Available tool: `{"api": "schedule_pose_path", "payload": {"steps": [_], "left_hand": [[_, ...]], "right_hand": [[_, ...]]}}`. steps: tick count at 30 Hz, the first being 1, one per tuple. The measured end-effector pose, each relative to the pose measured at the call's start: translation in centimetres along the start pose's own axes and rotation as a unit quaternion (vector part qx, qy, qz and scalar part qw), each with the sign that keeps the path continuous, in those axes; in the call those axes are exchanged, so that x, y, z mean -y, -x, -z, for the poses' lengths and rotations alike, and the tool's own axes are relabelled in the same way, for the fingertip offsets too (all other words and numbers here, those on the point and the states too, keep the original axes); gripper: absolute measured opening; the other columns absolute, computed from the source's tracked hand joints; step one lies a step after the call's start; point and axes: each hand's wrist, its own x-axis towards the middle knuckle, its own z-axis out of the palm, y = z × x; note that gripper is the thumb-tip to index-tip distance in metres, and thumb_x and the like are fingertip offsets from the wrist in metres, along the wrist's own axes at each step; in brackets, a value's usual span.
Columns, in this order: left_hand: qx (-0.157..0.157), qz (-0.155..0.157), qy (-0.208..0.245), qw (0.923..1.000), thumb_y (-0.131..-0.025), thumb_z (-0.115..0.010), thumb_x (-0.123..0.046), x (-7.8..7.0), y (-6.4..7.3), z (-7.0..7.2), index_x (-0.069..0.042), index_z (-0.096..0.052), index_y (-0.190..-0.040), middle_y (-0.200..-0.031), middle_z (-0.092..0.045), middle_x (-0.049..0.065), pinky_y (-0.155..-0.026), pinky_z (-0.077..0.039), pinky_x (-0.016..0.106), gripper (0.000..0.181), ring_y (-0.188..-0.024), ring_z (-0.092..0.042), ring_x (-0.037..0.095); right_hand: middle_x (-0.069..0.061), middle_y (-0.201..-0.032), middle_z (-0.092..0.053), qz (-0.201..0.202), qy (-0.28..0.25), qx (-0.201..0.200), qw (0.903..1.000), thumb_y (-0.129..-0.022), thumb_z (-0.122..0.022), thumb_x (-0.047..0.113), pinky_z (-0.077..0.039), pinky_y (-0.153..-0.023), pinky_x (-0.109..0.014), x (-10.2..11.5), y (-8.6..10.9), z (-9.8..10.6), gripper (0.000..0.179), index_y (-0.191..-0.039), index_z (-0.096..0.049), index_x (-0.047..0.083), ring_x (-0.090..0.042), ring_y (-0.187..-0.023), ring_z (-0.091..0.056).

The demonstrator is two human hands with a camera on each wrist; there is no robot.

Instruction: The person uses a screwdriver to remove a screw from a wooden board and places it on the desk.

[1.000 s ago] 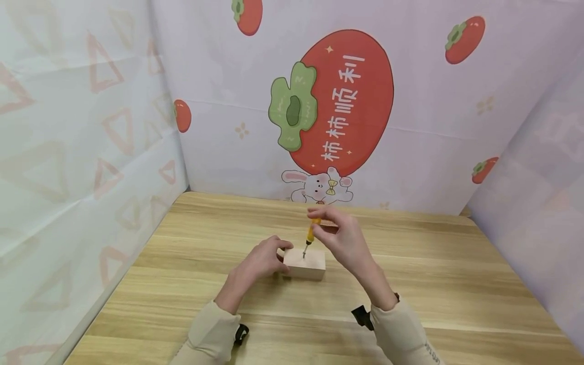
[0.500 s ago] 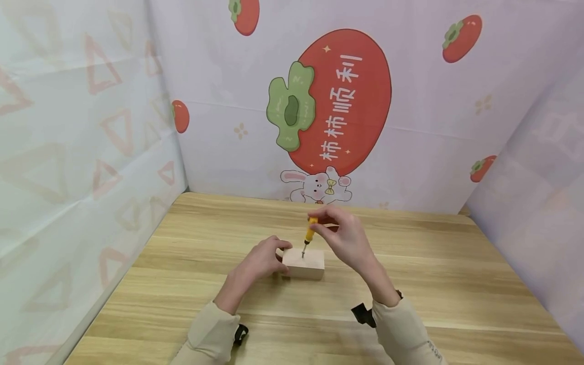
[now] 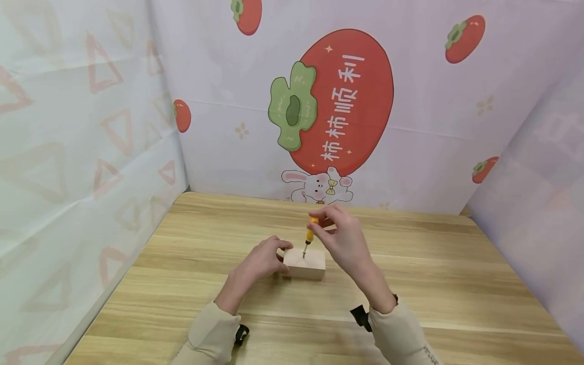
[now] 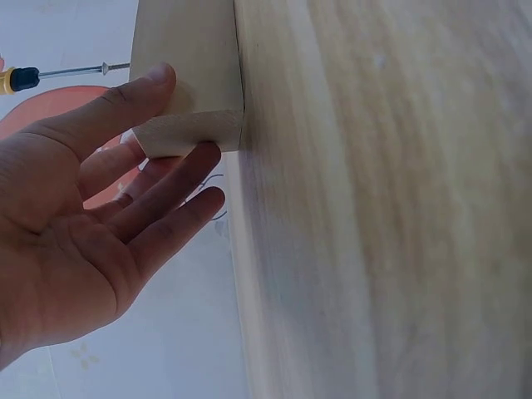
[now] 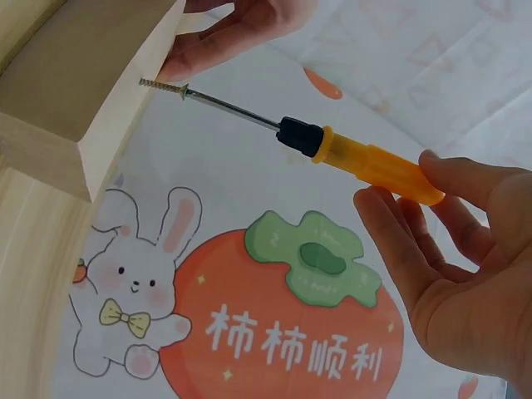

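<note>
Back cloth (image 3: 219, 66) hangs beyond your block (image 3: 312, 263). Table (image 3: 442, 274) is under the block, which sits flat on it. Left side cloth (image 3: 68, 126) is well off to the block's left, right side cloth (image 3: 538, 203) well off to its right. Big red fruit print (image 3: 360, 101) is on the back cloth, past the block's far side.

Your left sleeve (image 3: 210, 332) and right sleeve (image 3: 401, 334) reach in from the block's near side.

Your left hand (image 3: 262, 261) grips the block's left end: thumb on the near face, fingers round the end toward the far side. It partly covers that end from the head view.

Your right hand (image 3: 344, 235) is up and right of the block, apart from it, pinching the screwdriver (image 5: 307, 140) by the top of its yellow handle. Fingers hide some of that handle.

Block: pale wood, below and left of your right hand.

Screwdriver: tilted over the block, tip down at the screw (image 5: 162, 86).

Screw: stands in the block's top face, about mid-length, roughly in line with the shaft, threads showing above the wood.
</note>
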Motion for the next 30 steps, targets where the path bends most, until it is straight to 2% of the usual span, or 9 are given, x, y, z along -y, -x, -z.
{"api": "schedule_pose_path", "payload": {"steps": [8,14,17,24,30], "left_hand": [[0.0,0.003,0.005,1.0,-0.076,-0.086,-0.01,0.04,-0.02,-0.06,-0.006,-0.065,-0.129,-0.109,-0.059,0.008,-0.079,-0.055,0.033,0.057,-0.095,-0.069,0.022],[0.0,0.006,0.01,0.9999,-0.076,-0.086,-0.011,0.15,-0.02,0.03,-0.007,-0.065,-0.129,-0.11,-0.058,0.007,-0.08,-0.055,0.033,0.057,-0.096,-0.069,0.021],[0.001,0.003,0.008,1.0,-0.076,-0.086,-0.011,0.15,0.03,0.07,-0.007,-0.065,-0.129,-0.11,-0.058,0.007,-0.079,-0.055,0.033,0.057,-0.095,-0.069,0.021],[0.0,0.003,0.003,1.0,-0.075,-0.086,-0.01,0.01,0.09,-0.06,-0.006,-0.065,-0.128,-0.11,-0.059,0.008,-0.08,-0.055,0.034,0.058,-0.095,-0.07,0.022],[-0.002,0.001,0.004,1.0,-0.075,-0.086,-0.009,-0.05,0.19,0.0,-0.005,-0.065,-0.128,-0.109,-0.058,0.009,-0.081,-0.055,0.035,0.057,-0.095,-0.069,0.022]], "right_hand": [[-0.006,-0.095,-0.066,0.0,0.001,-0.008,1.0,-0.085,-0.073,0.0,-0.059,-0.069,-0.022,0.19,-0.21,-0.17,0.017,-0.101,-0.072,0.005,-0.014,-0.08,-0.066],[-0.008,-0.102,-0.067,-0.001,-0.044,0.03,0.9986,-0.087,-0.068,-0.004,-0.06,-0.075,-0.026,-0.21,-0.41,0.18,0.02,-0.104,-0.072,0.005,-0.018,-0.088,-0.068],[-0.008,-0.104,-0.069,-0.012,-0.047,0.042,0.9979,-0.088,-0.069,-0.002,-0.06,-0.078,-0.028,-0.23,-0.47,0.45,0.021,-0.109,-0.071,0.005,-0.019,-0.09,-0.069],[-0.005,-0.104,-0.067,-0.023,-0.029,0.033,0.9988,-0.086,-0.075,0.004,-0.06,-0.073,-0.029,-0.26,-0.3,0.58,0.023,-0.109,-0.072,0.008,-0.019,-0.094,-0.068],[-0.002,-0.095,-0.066,-0.008,0.03,0.001,0.9995,-0.083,-0.08,0.012,-0.06,-0.072,-0.028,-0.11,-0.23,0.31,0.02,-0.102,-0.073,0.011,-0.015,-0.079,-0.07]]}}
